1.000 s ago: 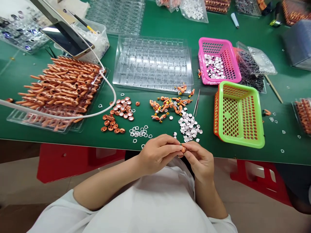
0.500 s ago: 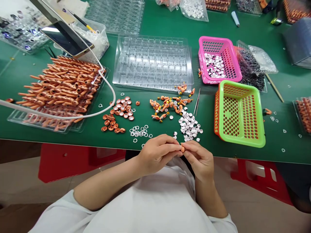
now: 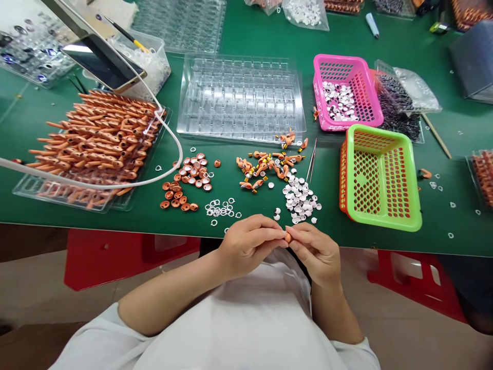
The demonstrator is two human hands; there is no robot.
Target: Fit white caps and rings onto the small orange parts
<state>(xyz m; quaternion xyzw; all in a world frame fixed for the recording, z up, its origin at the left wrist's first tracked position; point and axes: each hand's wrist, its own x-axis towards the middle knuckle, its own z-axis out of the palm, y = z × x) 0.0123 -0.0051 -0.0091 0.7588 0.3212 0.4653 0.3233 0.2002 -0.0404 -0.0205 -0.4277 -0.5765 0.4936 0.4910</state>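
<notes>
Between the fingertips of both hands is a small orange part [image 3: 288,237], at the table's front edge. My left hand [image 3: 250,246] pinches it from the left, and my right hand [image 3: 316,252] grips its other side. Just beyond the fingers lie white caps [image 3: 300,198]. Orange curved pieces with yellow bits [image 3: 265,167] are heaped behind those. To the left sit round copper-coloured cups [image 3: 179,198], some with white inside, and clear rings [image 3: 221,208]. Metal tweezers [image 3: 312,160] rest behind the white caps.
A green basket [image 3: 414,205] and a pink basket [image 3: 321,115] stand at the right. Behind the pieces is a clear tray [image 3: 241,97]. Stacked orange parts [image 3: 103,133], a phone [image 3: 103,64] and a white curved cable [image 3: 169,167] occupy the left. Red stools [image 3: 100,259] show below.
Both hands remain together on the orange part, with barely any finger movement. The camera view has shifted slightly.
</notes>
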